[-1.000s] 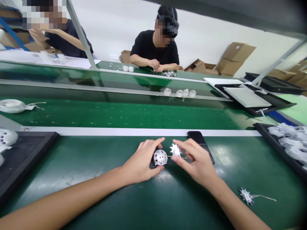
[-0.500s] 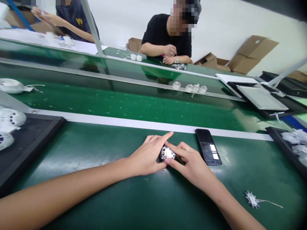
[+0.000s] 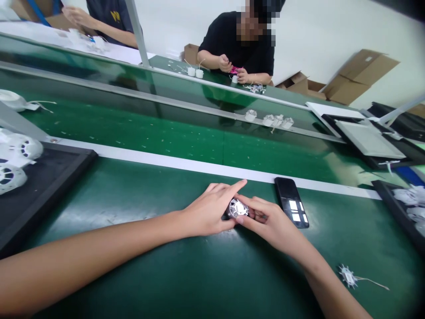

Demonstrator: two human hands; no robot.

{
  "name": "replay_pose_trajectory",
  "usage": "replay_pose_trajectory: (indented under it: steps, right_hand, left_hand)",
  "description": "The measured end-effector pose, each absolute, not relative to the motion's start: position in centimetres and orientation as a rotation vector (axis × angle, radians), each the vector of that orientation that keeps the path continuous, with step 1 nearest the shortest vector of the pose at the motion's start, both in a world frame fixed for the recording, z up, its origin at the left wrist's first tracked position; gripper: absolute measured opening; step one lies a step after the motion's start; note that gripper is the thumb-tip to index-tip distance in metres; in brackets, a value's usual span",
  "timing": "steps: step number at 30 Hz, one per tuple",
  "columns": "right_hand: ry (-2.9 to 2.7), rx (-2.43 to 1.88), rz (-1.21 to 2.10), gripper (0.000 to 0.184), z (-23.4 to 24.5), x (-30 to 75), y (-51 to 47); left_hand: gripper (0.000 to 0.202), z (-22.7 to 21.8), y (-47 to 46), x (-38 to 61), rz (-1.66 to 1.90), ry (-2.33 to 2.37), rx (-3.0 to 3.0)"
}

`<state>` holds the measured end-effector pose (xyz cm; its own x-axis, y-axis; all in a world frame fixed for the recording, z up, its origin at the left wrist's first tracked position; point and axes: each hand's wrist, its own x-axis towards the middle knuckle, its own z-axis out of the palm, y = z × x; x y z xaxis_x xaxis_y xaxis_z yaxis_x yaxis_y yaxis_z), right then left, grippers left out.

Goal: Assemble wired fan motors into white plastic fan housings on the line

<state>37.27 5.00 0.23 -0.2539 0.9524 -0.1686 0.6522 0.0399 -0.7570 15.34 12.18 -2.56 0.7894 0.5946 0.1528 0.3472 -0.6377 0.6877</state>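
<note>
Pale wall behind a green desk

Wall spans the background; the desk fills the near half. Beyond its white edge strip runs a lower green surface. On the far side, two people: one in a dark shirt at far left, one in a black shirt near centre, fingers at a pink item. Cardboard boxes stacked at far right.

Black trays at both sides: left tray carries white vented housings; right tray carries white parts.

Left hand curled about a round white part from the left, index finger extended. Right hand grips its right side between thumb and fingers. Part sits at desk centre; contact with the surface cannot be told.

Black phone just beyond the right hand. Smallest: spoked piece with a thin wire, near right.
</note>
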Motion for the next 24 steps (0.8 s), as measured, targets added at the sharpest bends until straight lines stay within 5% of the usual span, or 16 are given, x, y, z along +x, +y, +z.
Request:
replay_pose_trajectory:
  steps: [21, 24]
  right_hand:
    - [-2.109, -1.596, 0.831, 0.057, -0.2, 38.1, 4.5]
    - [-1.961, -1.541, 0.930, 0.042, -0.2, 38.8, 4.9]
  left_hand:
    - [0.098, -3.0, 12.4, 15.4, 0.543, 0.662, 2.313]
    - [0.088, -3.0, 12.3, 15.4, 0.564, 0.637, 2.374]
